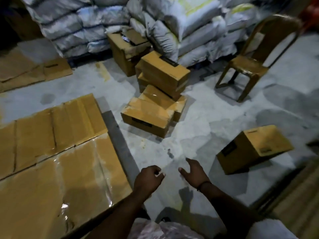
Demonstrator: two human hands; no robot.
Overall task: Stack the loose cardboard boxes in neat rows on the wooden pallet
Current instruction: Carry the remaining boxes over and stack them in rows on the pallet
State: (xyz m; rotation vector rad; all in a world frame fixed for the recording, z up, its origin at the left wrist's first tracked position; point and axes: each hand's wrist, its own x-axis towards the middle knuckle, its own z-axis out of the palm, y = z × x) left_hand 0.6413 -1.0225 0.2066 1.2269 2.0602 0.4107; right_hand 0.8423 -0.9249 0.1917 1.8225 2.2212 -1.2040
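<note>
A: Where are the loose cardboard boxes?

B: A jumbled heap of boxes [156,94] sits on the concrete floor [224,104] at centre. A sealed box [147,116] lies flat at the front of the heap; a tilted box [164,73] rests on top of others behind it. An opened box [126,50] stands at the back against stacked white sacks [172,23]. 1 more box [253,147] lies tipped on its side, well apart to the right.

A: And the stacking area?

B: At left, taped box tops [60,152] lie edge to edge in rows, forming a flat layer. The pallet itself cannot be made out beneath them.

A: The hands?

B: Both reach forward over bare floor, gripping nothing. The left hand [149,177] has its fingers loosely curled; the right hand [194,171] is spread open, a dark band [204,184] at its wrist.

A: Anything else?

B: A wooden chair [246,66] stands at right beside the sacks. Flattened cardboard [31,69] lies at far left.
</note>
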